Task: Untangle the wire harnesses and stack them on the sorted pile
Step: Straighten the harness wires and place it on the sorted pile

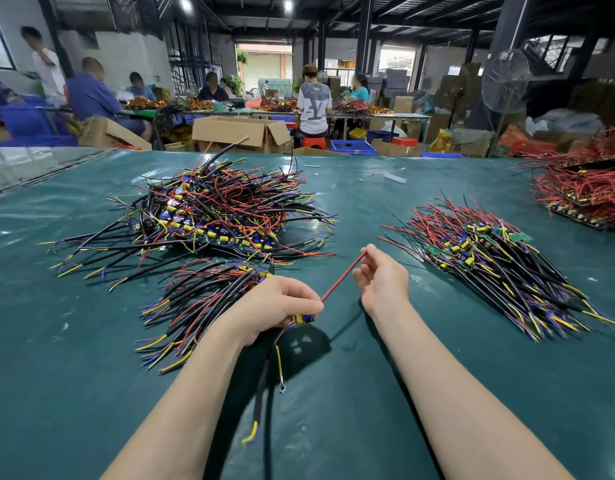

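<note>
My left hand (278, 306) grips one wire harness by its small circuit board (304, 319). Its black sheathed cable (262, 386) and a yellow lead hang down toward me. The harness's red wire (340, 280) runs taut up to my right hand (382, 278), which pinches its far end between fingertips. A big tangled pile of harnesses (223, 209) lies beyond my left hand. A smaller bundle (202, 299) lies just left of that hand. The sorted pile (500, 261), wires lying parallel, sits to the right of my right hand.
The green table cover (333, 393) spreads under everything. A heap of red-wired boards (583, 192) sits at the far right edge. Beyond the table are cardboard boxes (240, 133), blue crates, a standing fan (505, 81) and several people at other benches.
</note>
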`<state>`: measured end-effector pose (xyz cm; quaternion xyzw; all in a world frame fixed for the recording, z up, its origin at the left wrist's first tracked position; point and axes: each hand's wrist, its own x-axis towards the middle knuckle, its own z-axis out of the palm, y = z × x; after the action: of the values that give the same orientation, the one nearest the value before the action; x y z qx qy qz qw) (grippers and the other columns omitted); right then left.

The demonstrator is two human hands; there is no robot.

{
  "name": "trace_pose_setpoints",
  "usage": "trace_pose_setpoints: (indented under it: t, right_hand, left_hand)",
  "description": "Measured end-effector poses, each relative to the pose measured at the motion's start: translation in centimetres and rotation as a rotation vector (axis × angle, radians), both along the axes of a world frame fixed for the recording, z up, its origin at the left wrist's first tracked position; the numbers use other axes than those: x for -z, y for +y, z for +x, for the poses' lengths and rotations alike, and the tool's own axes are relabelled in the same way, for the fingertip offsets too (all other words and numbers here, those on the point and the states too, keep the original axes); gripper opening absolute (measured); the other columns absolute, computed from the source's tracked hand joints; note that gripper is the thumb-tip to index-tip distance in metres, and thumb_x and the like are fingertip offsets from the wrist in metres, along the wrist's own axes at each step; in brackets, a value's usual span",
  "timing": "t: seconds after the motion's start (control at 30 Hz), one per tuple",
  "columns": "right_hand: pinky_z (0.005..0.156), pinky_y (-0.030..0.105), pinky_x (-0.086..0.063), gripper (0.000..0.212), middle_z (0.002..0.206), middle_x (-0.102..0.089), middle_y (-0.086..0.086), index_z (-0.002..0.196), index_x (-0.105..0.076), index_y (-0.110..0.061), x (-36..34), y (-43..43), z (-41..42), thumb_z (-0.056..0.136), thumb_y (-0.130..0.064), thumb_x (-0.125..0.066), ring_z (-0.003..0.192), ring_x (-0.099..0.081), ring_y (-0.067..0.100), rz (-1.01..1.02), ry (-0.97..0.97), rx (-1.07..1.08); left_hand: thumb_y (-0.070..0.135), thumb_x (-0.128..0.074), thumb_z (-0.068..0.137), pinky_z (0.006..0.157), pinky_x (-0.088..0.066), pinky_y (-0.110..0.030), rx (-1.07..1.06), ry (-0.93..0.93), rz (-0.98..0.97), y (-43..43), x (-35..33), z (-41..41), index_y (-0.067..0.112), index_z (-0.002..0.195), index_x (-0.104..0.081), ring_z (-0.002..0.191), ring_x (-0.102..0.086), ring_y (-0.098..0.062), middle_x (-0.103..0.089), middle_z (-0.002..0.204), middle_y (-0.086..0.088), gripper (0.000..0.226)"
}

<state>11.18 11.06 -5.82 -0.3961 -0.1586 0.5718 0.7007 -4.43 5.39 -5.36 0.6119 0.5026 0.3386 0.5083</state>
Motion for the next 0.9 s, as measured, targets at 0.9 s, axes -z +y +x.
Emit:
trace_pose_setpoints:
  t: [0.9]
  right_hand:
    - [0.037, 0.016, -0.025, 0.029, 0.037, -0.043, -0.008, 0.060, -0.061, -0.014, 1.0, -3.3, -4.7, 0.089, -0.011, -0.057, 0.032, -0.032, 0.004, 0.362, -0.869, -0.642]
  left_hand:
    - [0.000, -0.059, 0.086, 0.049, -0.048, -0.013, -0.404, -0.510, 0.152, 0.4, -0.9, -1.0, 0.008, 0.081, -0.059, 0.048, -0.055, -0.003, -0.055, 0.066, -0.002, 0.010]
